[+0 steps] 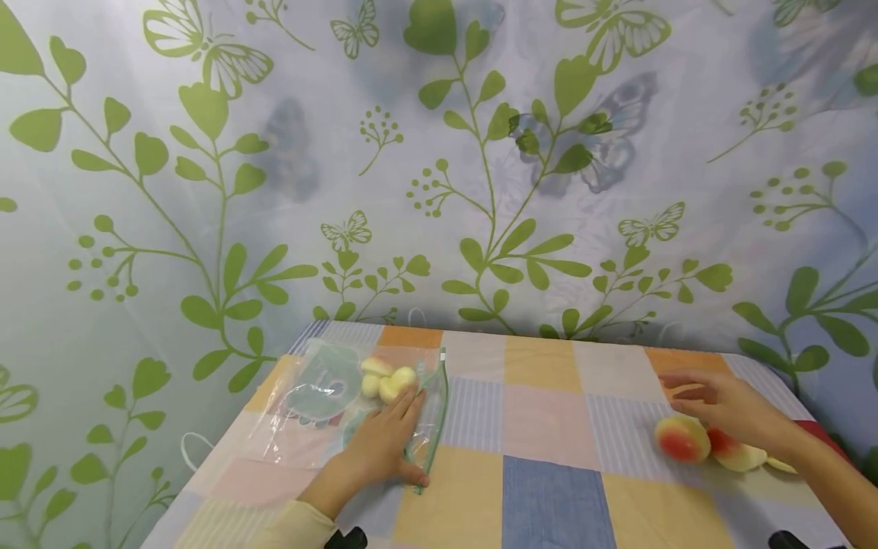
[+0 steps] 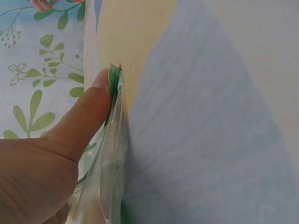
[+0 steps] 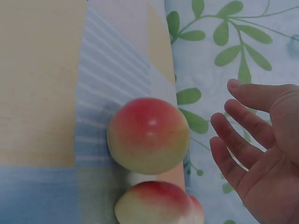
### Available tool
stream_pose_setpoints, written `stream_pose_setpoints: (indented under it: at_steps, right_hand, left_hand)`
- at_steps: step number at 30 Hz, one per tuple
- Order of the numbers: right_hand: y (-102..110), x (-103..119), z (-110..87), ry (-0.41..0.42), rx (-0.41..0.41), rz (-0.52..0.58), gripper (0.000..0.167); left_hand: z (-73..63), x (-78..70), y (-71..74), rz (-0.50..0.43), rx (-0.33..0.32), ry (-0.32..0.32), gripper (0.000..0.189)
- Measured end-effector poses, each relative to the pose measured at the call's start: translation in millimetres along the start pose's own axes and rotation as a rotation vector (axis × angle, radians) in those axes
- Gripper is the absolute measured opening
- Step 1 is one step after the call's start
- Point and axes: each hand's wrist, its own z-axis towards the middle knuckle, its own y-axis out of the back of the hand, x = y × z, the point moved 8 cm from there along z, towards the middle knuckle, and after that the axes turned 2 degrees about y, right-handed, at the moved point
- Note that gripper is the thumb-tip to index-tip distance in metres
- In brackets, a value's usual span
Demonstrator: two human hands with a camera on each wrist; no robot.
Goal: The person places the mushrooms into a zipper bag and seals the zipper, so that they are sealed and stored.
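A clear zip bag (image 1: 274, 446) with a green zip edge (image 1: 439, 412) lies flat on the table. Inside it are pale yellow rounded pieces (image 1: 398, 383), whose kind I cannot make out. My left hand (image 1: 377, 446) rests on the bag with fingers stretched out, its thumb against one end of the zip, as the left wrist view shows. On the right, my right hand (image 1: 737, 408) hovers with loose fingers, holding nothing. Below and beside it sits a red and yellow toy peach (image 3: 148, 135). A second peach (image 3: 152, 205) lies close by, partly under the arm in the head view.
A patchwork cloth (image 1: 552, 496) covers the table. Past the peaches, a yellow piece (image 1: 780, 465) and something red (image 1: 816, 433) show partly behind the right arm. A leaf-patterned curtain (image 1: 480, 191) hangs behind the far edge.
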Motion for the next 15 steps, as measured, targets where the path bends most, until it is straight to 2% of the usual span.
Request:
stream_pose_setpoints:
  at_steps: [3,7,15]
  right_hand:
    - [6.9,-7.0,-5.6,-0.01,-0.022,-0.008,0.042]
    - [14.6,-16.2,-11.8,-0.039,-0.011,-0.031,0.044]
    - [31.1,-41.3,-22.1,-0.169,-0.009,-0.127,0.053]
  left_hand:
    - [0.4,-0.6,-1.1,0.004,-0.003,-0.012,0.137]
    - [1.6,-0.1,-3.4,0.012,0.002,-0.009,0.137]
    - [2.9,0.0,-1.9,0.027,-0.001,-0.002,0.137]
